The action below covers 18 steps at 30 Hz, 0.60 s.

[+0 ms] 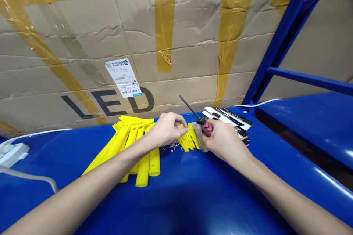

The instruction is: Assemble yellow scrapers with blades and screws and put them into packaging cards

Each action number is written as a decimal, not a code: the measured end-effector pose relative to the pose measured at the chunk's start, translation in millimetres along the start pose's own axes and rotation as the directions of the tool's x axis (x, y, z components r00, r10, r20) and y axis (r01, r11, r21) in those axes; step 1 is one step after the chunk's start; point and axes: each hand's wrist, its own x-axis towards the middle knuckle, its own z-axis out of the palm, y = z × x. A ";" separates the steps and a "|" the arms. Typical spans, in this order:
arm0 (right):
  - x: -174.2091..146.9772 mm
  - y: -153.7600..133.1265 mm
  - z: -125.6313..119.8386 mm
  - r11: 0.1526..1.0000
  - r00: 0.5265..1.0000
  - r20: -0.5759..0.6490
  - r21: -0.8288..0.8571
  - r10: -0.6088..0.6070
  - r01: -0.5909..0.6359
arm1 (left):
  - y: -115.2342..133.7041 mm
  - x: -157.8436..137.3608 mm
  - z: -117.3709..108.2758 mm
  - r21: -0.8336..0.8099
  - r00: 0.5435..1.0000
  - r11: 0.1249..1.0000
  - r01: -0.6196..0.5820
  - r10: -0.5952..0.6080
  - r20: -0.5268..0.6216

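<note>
In my right hand [224, 137] is a screwdriver with a red and black handle [207, 128], its dark shaft pointing up and to the left. My left hand [171, 128] is closed in a pinch above small screws and nuts [173, 146]; whatever its fingertips hold is too small to make out. Just right of the screws lie small flat yellow plastic pieces [189, 140] in a row. A greyish clear plastic bag [199, 137] sits between them and my right hand. Yellow plastic tubes [143, 170] are heaped under and left of my left wrist.
Black and white flat pieces [228, 117] are stacked behind my right hand. A large taped cardboard box [193, 58] stands along the back of the blue surface [176, 198]. A blue metal frame [278, 40] rises at right. A white power strip [16, 154] with cables lies left.
</note>
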 end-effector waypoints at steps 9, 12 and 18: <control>-0.3 -1.9 -0.4 0.997 0.997 0.026 -0.024 -0.073 0.074 | -29.2 -46.9 -35.9 0.402 0.997 0.913 -0.072 0.072 0.016; -1.8 -4.6 0.6 0.995 0.995 0.014 -0.005 -0.101 0.102 | -33.6 -59.9 -35.3 0.547 0.994 0.831 -0.102 0.109 0.021; -5.7 -11.9 6.5 0.989 0.994 0.053 0.117 -0.099 0.092 | -28.4 -71.7 -27.2 0.594 0.987 0.788 -0.160 0.146 0.072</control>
